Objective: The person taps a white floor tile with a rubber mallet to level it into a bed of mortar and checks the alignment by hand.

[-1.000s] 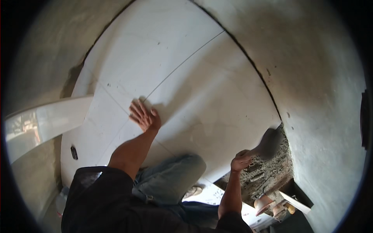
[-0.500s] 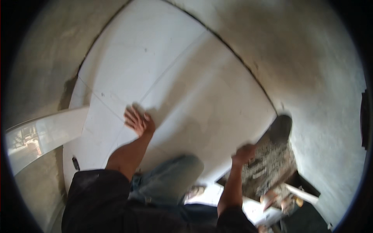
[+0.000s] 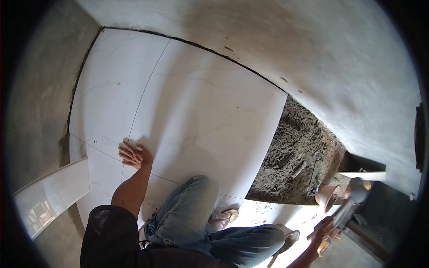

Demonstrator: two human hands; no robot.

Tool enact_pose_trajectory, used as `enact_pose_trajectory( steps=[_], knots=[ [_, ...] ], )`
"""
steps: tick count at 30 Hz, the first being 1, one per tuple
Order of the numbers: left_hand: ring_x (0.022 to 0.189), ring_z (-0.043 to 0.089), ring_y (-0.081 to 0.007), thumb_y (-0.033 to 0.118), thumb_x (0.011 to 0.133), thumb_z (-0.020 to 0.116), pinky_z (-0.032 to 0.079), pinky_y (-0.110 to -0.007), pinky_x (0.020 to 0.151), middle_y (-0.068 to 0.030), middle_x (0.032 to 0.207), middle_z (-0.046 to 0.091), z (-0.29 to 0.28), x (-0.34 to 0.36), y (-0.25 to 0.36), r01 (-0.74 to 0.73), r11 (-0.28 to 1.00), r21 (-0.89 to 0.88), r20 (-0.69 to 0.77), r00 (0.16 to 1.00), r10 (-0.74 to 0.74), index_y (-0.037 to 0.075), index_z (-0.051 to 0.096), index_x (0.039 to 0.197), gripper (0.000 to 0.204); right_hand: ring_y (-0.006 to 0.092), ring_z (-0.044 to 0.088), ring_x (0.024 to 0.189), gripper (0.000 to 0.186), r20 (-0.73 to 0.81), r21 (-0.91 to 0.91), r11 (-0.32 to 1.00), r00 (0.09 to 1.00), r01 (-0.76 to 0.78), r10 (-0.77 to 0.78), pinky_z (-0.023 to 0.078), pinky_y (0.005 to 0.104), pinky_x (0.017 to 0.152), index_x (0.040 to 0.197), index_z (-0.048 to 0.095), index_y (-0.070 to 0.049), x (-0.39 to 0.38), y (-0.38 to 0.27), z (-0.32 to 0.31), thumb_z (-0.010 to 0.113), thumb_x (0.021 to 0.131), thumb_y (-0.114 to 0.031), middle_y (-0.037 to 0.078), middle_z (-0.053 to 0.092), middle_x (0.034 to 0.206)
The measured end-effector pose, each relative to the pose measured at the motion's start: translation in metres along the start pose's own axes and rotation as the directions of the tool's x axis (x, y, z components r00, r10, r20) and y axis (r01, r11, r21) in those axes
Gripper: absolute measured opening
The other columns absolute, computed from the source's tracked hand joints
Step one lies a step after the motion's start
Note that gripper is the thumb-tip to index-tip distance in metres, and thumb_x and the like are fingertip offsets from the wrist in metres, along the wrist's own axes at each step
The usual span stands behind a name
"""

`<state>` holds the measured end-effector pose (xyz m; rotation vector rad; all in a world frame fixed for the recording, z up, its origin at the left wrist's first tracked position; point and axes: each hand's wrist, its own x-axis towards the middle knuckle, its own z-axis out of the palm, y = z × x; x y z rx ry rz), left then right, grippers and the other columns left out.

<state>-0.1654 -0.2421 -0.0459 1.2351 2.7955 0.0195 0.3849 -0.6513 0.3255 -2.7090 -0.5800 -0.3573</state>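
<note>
Large white marbled floor tiles (image 3: 201,111) lie in front of me, thin joint lines between them. My left hand (image 3: 134,155) rests flat on them, fingers spread, close to where the joints cross. Down at the lower right, my right hand (image 3: 325,230) is curled beside a blurred grey, bar-like thing (image 3: 343,216); what exactly it grips is hard to make out. An orange-brown bowl (image 3: 326,195) stands near that hand. Rough grey mortar (image 3: 290,156) fills the gap right of the tiles.
Bare plastered walls (image 3: 313,49) bound the tiles at the back and sides. A loose glossy tile strip (image 3: 53,190) leans at the left. A white ledge (image 3: 364,175) and a dark recess (image 3: 389,201) are at the right. My bent knee (image 3: 196,192) is over the tiles.
My right hand, earlier holding a dark, round-headed, mallet-like tool above the tile's right edge, has moved down and right. The view has shifted, showing more mortar. My left hand stays flat.
</note>
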Motion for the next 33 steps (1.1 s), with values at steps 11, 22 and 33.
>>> enact_pose_trajectory(
  steps=[11,22,33],
  knots=[
    [0.144,-0.001,-0.0323,0.046,0.092,0.042,0.0,-0.061,0.11,-0.0149,0.156,0.005,-0.003,-0.064,0.094,-0.671,0.742,0.002,0.025,0.742,0.67,0.004,0.01,0.149,0.078,0.0361,0.056,0.063,0.044,0.542,-0.324,0.871,0.682,-0.37,0.491,0.042,0.0472,0.059,0.079,0.058,0.001,-0.361,0.115,0.115,0.045,0.097,-0.037,0.02,0.056,0.067],
    [0.141,0.011,-0.0425,0.058,0.093,0.032,0.007,-0.053,0.114,-0.0301,0.149,0.016,-0.029,-0.454,0.184,-0.789,-0.167,-0.591,0.242,-0.371,0.896,-0.006,0.023,0.144,0.082,0.0389,0.056,0.069,0.04,0.451,-0.332,0.649,0.489,-0.685,0.747,0.042,0.0477,0.065,0.082,0.058,0.001,-0.45,0.162,0.119,0.05,0.094,-0.036,0.023,0.057,0.072],
    [0.142,0.017,-0.0346,0.037,0.093,0.041,0.02,-0.052,0.111,-0.0174,0.153,0.018,-0.05,-0.394,-0.046,-0.522,-0.768,-0.37,0.391,-0.838,0.381,0.011,0.018,0.148,0.065,0.037,0.05,0.099,0.038,-0.215,-0.076,0.849,0.84,-0.523,0.498,0.039,0.0486,0.084,0.11,0.05,-0.003,-0.436,0.184,0.1,0.057,0.088,-0.033,0.018,0.051,0.105]
  ],
)
